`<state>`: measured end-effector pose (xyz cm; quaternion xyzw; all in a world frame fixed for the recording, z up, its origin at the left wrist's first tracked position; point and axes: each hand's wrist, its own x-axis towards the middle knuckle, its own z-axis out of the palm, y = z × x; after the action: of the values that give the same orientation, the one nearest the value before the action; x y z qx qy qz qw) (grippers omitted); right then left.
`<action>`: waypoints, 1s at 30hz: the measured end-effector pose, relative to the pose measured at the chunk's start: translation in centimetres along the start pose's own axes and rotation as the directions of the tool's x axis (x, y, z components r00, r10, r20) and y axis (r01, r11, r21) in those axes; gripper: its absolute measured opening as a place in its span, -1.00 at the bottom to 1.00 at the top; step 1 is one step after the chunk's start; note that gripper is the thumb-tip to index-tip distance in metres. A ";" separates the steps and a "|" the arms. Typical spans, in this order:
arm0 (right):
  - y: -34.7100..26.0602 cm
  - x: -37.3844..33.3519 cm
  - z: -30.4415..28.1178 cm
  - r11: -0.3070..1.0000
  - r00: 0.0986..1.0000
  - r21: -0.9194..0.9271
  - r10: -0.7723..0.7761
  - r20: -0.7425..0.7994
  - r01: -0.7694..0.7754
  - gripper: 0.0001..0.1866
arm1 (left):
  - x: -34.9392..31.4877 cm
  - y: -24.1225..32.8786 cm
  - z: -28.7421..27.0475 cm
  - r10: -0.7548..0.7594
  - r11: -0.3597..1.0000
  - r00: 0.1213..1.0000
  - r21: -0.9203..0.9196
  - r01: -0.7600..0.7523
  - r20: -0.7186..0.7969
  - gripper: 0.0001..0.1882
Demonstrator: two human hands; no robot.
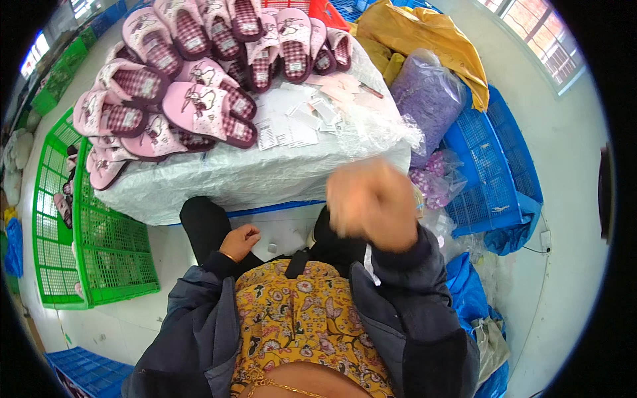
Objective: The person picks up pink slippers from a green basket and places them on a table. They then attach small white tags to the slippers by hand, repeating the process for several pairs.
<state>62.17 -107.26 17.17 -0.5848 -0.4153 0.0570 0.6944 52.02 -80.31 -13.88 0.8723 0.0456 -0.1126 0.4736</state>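
Observation:
My left hand (pixel 240 242) rests near my left thigh, fingers loosely curled together, with nothing visible in them. My right hand (pixel 373 204) is raised in front of the near right part of the covered table (pixel 199 189); motion smears its fingers, so I cannot make out whether it holds anything. Many pink slippers with dark checked insoles (pixel 206 109) are piled on the left and back of the table. Right of them lie loose white paper tags (pixel 292 123) and several pale pink pieces (pixel 337 86). Crumpled clear plastic (pixel 381 123) spreads over the table's right end.
A green crate (pixel 113 245) stands on the floor at the left, with slippers inside. Blue crates (pixel 488 176) stand at the right. A clear bag of purple material (pixel 428 93) and a yellow sack (pixel 424 33) lie beside the table. Blue sheeting (pixel 464 285) lies near my right elbow.

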 end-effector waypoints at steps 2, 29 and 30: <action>4.8 2.3 -3.3 0.911 0.900 -0.286 0.165 -0.402 -0.295 -0.74 | 0.3 -0.1 -0.1 -0.013 1.000 1.000 0.013 0.012 0.021 -0.70; 28.4 13.9 -24.0 0.103 0.838 -0.871 0.345 -0.422 -0.481 -0.56 | 3.4 -0.5 1.0 -0.100 0.994 0.989 0.050 0.095 0.110 -0.66; 28.7 14.0 -24.7 0.104 0.843 -0.876 0.348 -0.411 -0.470 -0.57 | 3.4 -0.7 1.1 -0.095 0.995 0.990 0.046 0.091 0.106 -0.66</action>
<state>98.78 -109.34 0.34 -0.9744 -0.1465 -0.0484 0.1633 55.03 -80.96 -15.87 0.8714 0.0582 -0.1824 0.4517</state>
